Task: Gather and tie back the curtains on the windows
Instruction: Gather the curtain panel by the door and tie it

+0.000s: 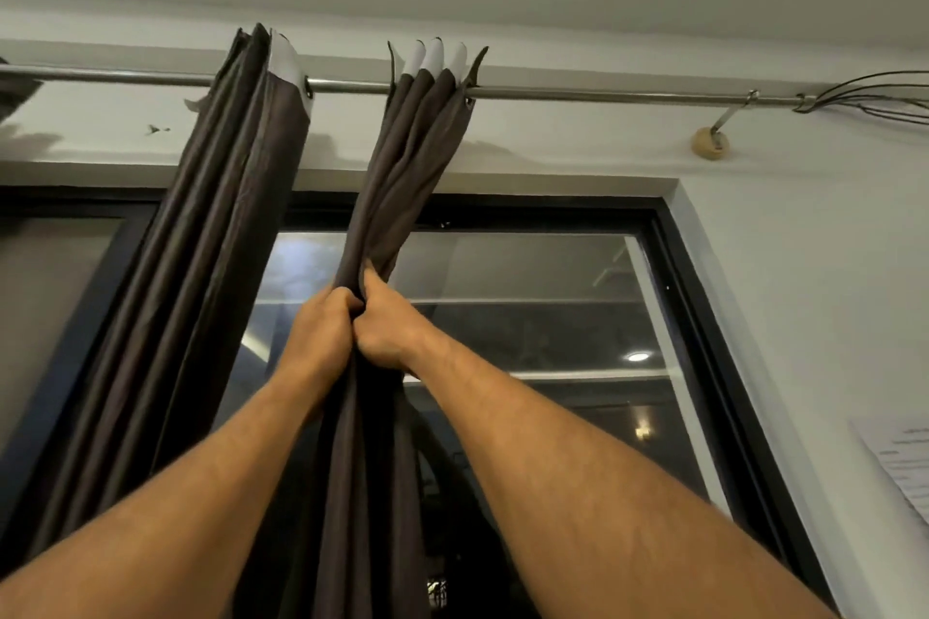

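Observation:
Two dark brown curtains hang by eyelets from a metal rod [578, 93] above a black-framed window [678, 266]. The right curtain [402, 176] is bunched into a narrow bundle. My left hand [321, 327] and my right hand [384, 327] grip that bundle side by side, knuckles touching, well below the rod. Below my hands the bundle hangs straight down between my forearms. The left curtain [201, 266] hangs gathered in folds and slants down to the left; neither hand touches it.
A rod bracket [710, 142] is fixed to the white wall at the right, with thin wires [864, 98] tied to the rod beyond it. A sheet of paper [900, 467] is stuck on the wall at the right edge. The ceiling is close above.

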The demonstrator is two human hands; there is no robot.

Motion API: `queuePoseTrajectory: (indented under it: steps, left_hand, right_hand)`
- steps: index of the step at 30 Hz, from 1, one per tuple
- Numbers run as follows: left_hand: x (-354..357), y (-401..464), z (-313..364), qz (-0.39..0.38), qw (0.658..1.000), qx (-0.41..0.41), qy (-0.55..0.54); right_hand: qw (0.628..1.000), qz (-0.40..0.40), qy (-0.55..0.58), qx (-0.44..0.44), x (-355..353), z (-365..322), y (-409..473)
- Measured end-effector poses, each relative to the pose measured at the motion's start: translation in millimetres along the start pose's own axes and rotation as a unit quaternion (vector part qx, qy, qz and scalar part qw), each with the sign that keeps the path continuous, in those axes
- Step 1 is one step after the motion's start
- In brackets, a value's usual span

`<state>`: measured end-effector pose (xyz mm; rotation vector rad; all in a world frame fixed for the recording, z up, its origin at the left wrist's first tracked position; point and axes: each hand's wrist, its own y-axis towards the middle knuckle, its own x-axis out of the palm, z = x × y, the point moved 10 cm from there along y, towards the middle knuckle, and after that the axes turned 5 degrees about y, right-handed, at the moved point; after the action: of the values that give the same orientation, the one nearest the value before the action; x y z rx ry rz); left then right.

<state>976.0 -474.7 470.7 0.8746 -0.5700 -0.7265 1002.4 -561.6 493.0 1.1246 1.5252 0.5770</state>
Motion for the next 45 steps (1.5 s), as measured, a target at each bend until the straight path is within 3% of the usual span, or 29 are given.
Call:
queuePoseTrajectory:
  steps: [4, 8, 10, 15, 24, 28, 34, 36, 42, 45]
  left_hand:
    - [25, -13, -2, -0.036, 0.999, -0.006, -0.034]
    - [58, -41, 2, -0.124, 0.987, 0.018, -0.098]
    - [64, -54, -3, -0.131, 0.986, 0.012, -0.101]
    - [51, -98, -34, -0.075, 0.996, 0.014, -0.036]
    - [54, -197, -150, -0.107, 0.983, -0.144, -0.048]
    - [55, -235, -197, -0.088, 0.96, -0.248, -0.093]
    - [44, -297, -235, -0.177, 0.961, -0.212, -0.016]
    - [34, -314, -250, -0.176, 0.961, -0.209, 0.038]
    - [19, -323, -262, -0.171, 0.959, -0.213, 0.075]
    - [20, -330, -262, -0.2, 0.952, -0.22, 0.071]
  right_hand:
    - [0.994, 0.085, 0.07, -0.004, -17, 28, -18]
    - [0.985, 0.127, 0.117, -0.022, -32, 54, -47]
    - [0.983, 0.143, 0.114, -0.022, -41, 67, -66]
    - [0.993, 0.099, 0.069, -0.008, -26, 95, -123]
    - [0.978, 0.077, 0.178, 0.081, 10, 139, -199]
    - [0.984, 0.052, 0.134, 0.106, 31, 153, -224]
    - [0.985, 0.04, 0.106, 0.13, 69, 182, -283]
    - [0.985, 0.03, 0.078, 0.154, 83, 196, -304]
    - [0.971, 0.098, -0.067, 0.208, 78, 226, -337]
    - [0.955, 0.07, -0.186, 0.221, 75, 231, -343]
